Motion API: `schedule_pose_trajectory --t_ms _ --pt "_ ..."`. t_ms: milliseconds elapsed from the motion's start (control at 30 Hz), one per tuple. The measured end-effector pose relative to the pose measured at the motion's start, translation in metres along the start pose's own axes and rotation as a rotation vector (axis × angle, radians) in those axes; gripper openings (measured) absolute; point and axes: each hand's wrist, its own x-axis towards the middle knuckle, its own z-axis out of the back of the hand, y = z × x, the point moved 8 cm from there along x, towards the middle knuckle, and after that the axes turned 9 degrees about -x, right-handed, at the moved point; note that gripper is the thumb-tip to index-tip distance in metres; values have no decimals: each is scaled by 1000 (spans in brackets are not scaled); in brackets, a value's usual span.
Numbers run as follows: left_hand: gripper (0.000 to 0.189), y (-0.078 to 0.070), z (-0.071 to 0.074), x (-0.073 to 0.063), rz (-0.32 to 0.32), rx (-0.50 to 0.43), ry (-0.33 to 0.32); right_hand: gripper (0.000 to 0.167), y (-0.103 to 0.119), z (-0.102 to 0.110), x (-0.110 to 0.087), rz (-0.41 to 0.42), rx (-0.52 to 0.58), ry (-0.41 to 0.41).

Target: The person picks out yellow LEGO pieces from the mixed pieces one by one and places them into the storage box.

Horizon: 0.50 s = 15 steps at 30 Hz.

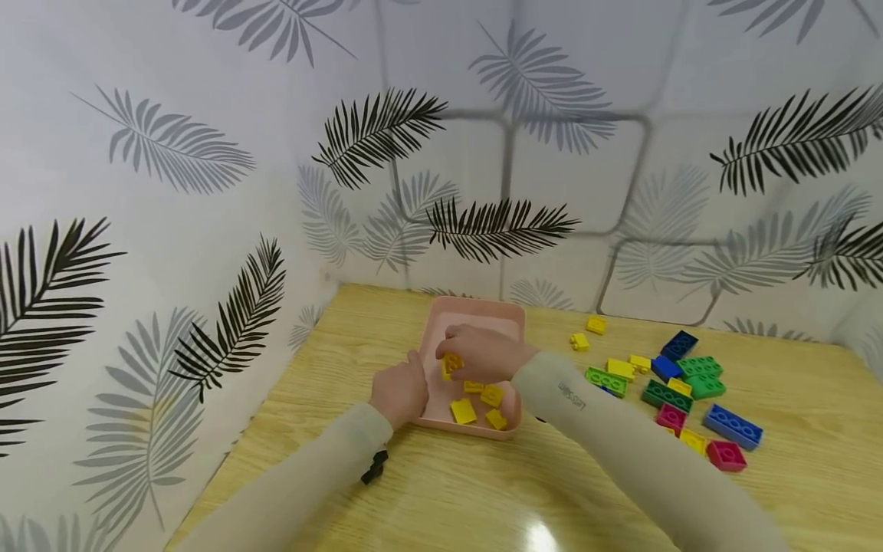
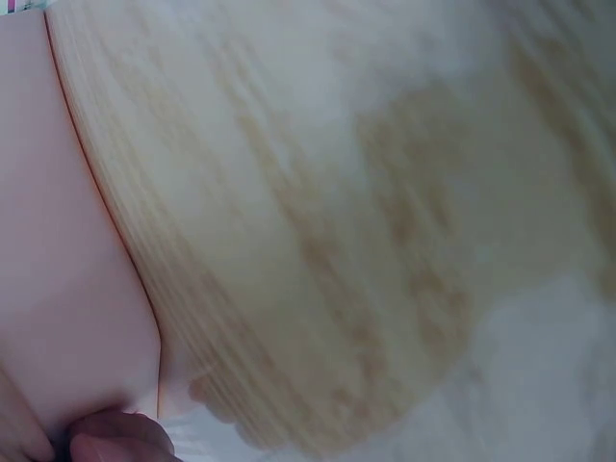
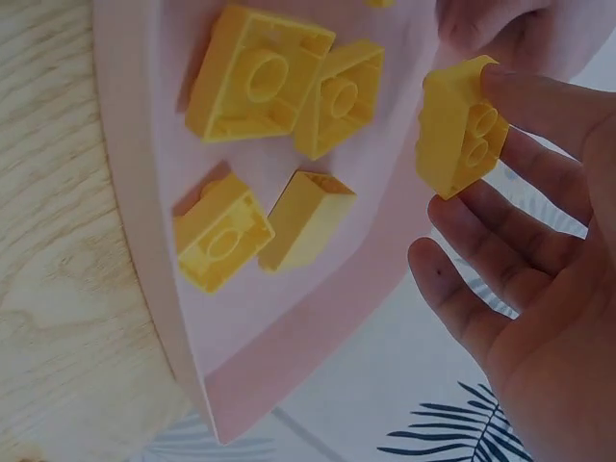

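Observation:
A shallow pink tray [image 1: 477, 307] lies on the wooden table. At its left side my left hand [image 1: 400, 389] grips the rim, thumb up; in the left wrist view only some fingers [image 2: 120, 438] show by the tray's wall [image 2: 72, 221]. Over the inside of the tray, my right hand [image 1: 486, 354] pinches a yellow toy building brick [image 3: 460, 135] between thumb and fingertips, its hollow underside partly showing. Several other yellow bricks [image 1: 463, 412] lie loose in the near part of the tray, some with their hollow undersides up [image 3: 260, 77].
To the right of the tray, loose bricks are spread on the table: yellow [image 1: 619, 369], green [image 1: 700, 367], dark green [image 1: 666, 396], blue [image 1: 733, 426] and red [image 1: 727, 455]. A leaf-patterned covering [image 1: 455, 169] stands behind the table and along its left side.

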Motion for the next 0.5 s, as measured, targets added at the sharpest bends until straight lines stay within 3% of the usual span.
schedule_pose_trajectory --t_ms 233,500 --pt "62 -4 2 -3 -24 0 -21 34 1 -11 5 -37 68 62" --pt "61 -1 0 -2 -31 18 -36 37 3 -18 7 -26 32 61"
